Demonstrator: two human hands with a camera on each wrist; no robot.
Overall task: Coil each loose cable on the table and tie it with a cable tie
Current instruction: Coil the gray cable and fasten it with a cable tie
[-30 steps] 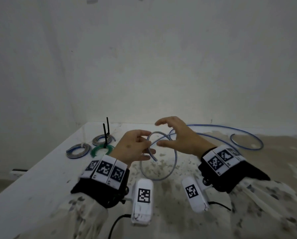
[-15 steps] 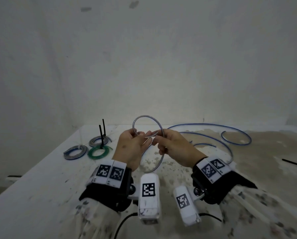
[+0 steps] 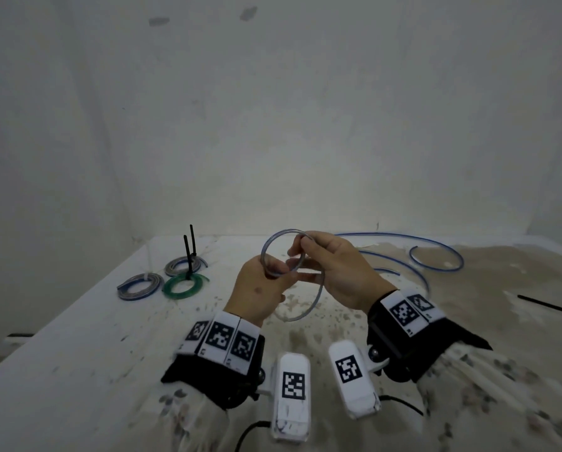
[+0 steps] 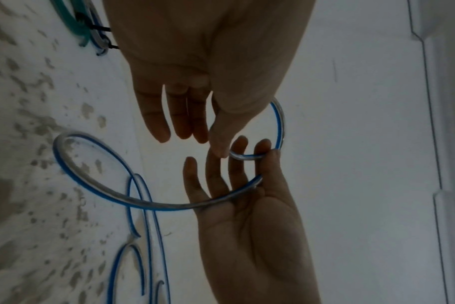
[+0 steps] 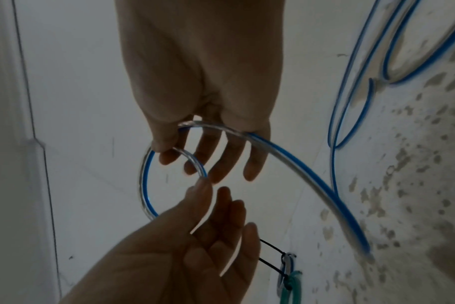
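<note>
A clear cable with a blue stripe [image 3: 436, 243] lies in loose curves on the white, stained table [image 3: 77, 337], and its near end is lifted in front of me. My left hand [image 3: 273, 275] pinches the bottom of a small loop [image 3: 269, 246] of that cable. My right hand [image 3: 300, 252] grips the cable at the loop's right side between thumb and fingers. In the left wrist view the cable [image 4: 104, 191] runs from the table up into the right hand [image 4: 257, 181]. In the right wrist view the cable [image 5: 299, 164] passes under my right hand's thumb.
At the back left lie three tied coils: a grey-blue coil [image 3: 139, 285], a second grey coil [image 3: 183, 265] and a green coil [image 3: 183, 287], with black tie tails [image 3: 188, 252] sticking up. A loose black cable tie [image 3: 547, 308] lies far right. The wall stands just behind.
The hands came together and rose. The cable's end was bent into a small closed loop, now held between both hands; the right hand has shifted up onto the loop's right side.
</note>
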